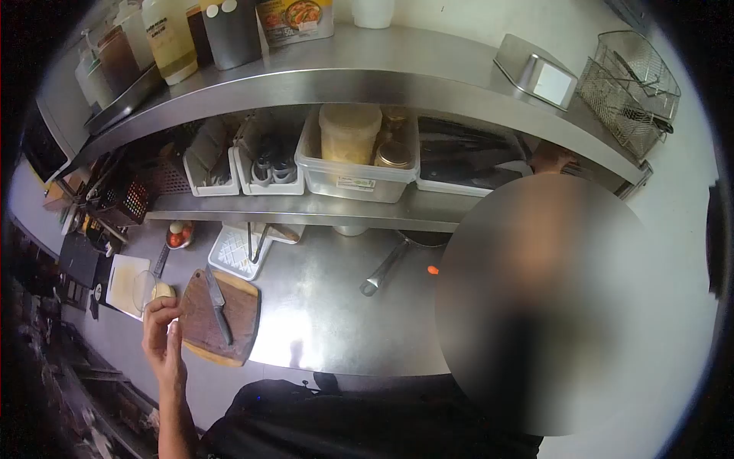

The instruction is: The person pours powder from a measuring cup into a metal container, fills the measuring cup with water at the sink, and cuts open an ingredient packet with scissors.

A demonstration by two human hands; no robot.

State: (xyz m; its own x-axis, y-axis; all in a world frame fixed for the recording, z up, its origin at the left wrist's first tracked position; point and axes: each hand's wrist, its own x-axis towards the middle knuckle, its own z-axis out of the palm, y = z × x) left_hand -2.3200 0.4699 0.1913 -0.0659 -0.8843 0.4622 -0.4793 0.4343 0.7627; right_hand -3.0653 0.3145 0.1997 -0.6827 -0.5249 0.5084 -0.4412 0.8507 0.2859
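Where the head view looks down, the left grip (164,336) is raised at the left edge of the wooden cutting board (241,306), fingers loosely curled and parted from the thumb. Whether it touches the pale round item just beyond its fingertips I cannot tell. A knife (220,314) lies lengthwise on the board. The right grip (553,158) reaches in under the upper shelf (344,84), near a dark-filled white tray (474,164); it is mostly hidden, a round blur covers the arm, and its state cannot be told.

The steel surface (321,321) also carries tongs (257,246) on a white patterned tray (229,249), a bowl of red items (179,235), a utensil with a steel handle (382,269) and an orange scrap (433,270). On the lower shelf (321,207) stands a clear bin (355,185); above are bottles (168,46) and wire baskets (627,96).
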